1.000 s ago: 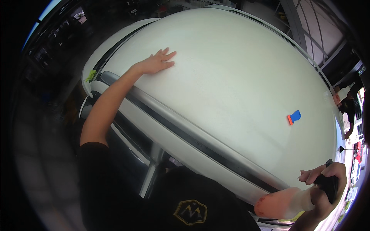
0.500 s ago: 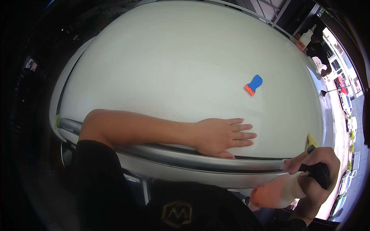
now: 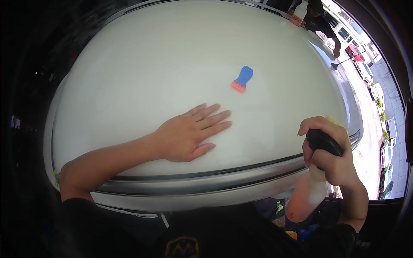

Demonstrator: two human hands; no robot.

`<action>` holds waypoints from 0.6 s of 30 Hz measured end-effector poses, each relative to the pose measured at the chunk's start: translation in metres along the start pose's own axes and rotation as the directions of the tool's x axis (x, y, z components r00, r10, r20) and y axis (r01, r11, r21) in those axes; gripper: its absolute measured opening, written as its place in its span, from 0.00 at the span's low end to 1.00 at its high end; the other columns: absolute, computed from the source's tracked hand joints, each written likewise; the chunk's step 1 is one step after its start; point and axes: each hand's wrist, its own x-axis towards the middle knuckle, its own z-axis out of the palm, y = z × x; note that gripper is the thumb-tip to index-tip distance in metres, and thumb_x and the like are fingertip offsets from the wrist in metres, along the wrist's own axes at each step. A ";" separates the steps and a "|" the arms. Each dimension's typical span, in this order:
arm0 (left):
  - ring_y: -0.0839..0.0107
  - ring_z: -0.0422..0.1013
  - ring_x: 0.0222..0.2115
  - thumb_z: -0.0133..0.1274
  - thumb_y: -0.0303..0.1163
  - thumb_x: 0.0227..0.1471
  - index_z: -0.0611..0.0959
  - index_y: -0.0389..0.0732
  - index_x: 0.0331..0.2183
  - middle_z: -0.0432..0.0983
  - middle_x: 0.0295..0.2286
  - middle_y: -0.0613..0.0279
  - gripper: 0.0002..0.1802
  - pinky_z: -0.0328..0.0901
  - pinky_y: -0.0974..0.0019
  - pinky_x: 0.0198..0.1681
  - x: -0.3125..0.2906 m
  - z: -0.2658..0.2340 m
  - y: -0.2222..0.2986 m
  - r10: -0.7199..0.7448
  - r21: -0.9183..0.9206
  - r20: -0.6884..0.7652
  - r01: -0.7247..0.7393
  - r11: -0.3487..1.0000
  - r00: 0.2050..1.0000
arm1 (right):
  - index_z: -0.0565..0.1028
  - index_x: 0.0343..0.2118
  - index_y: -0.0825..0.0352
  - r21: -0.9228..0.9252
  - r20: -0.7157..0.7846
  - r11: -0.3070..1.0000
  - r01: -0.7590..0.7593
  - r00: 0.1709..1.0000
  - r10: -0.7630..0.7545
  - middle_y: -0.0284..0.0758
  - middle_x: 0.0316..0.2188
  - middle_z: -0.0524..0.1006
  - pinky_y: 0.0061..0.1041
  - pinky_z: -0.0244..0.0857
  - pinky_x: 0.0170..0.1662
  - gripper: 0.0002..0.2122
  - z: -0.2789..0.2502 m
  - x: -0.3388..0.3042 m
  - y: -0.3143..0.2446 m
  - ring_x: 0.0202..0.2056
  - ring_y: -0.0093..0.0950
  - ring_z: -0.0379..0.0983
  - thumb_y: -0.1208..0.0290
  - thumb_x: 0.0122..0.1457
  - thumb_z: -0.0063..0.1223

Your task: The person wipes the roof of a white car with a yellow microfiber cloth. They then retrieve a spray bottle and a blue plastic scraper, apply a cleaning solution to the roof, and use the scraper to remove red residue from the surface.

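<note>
A broad white car roof fills most of the head view. My left hand lies flat on it with fingers spread, holding nothing. In my right hand, at the right near the roof's edge, is a spray bottle; its black spray head sits in my curled fingers and the body with reddish liquid hangs below, tilted. A small scraper with a blue handle and an orange-red blade lies on the roof beyond my left fingertips, touched by neither hand.
A silver roof rail runs along the near side. At the far right corner stand another person and a second spray bottle with reddish liquid. Outside on the right are parked cars. A bit of yellow cloth shows behind my right hand.
My left hand has slid from near the rail farther onto the roof, away from me. My right hand has raised the spray bottle. The whole view has shifted, so the scraper appears farther left.
</note>
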 end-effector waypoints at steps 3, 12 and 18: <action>0.50 0.46 0.71 0.41 0.43 0.67 0.63 0.44 0.68 0.52 0.69 0.52 0.32 0.44 0.47 0.73 0.036 0.014 0.014 0.226 -0.055 -0.001 -0.225 0.973 0.974 | 0.75 0.42 0.69 0.072 -0.090 0.996 0.058 0.995 -0.052 0.35 0.28 0.75 0.22 0.66 0.34 0.21 -0.002 -0.007 0.012 0.28 0.22 0.73 0.81 0.41 0.43; 0.49 0.43 0.72 0.30 0.49 0.70 0.59 0.45 0.70 0.47 0.71 0.51 0.34 0.39 0.50 0.74 0.246 0.041 -0.023 -0.056 0.115 -0.094 0.067 0.991 0.994 | 0.75 0.43 0.69 0.013 -0.300 0.998 -0.055 0.952 0.057 0.34 0.21 0.74 0.22 0.66 0.33 0.22 -0.017 -0.021 0.030 0.25 0.24 0.73 0.77 0.40 0.45; 0.48 0.38 0.72 0.27 0.51 0.71 0.51 0.46 0.72 0.42 0.72 0.51 0.36 0.38 0.50 0.75 0.250 -0.003 -0.114 -0.501 0.212 -0.025 0.495 0.843 0.865 | 0.76 0.43 0.69 0.086 -0.232 0.996 0.031 0.973 -0.010 0.33 0.21 0.75 0.22 0.67 0.33 0.23 -0.023 -0.024 0.037 0.25 0.23 0.73 0.78 0.39 0.45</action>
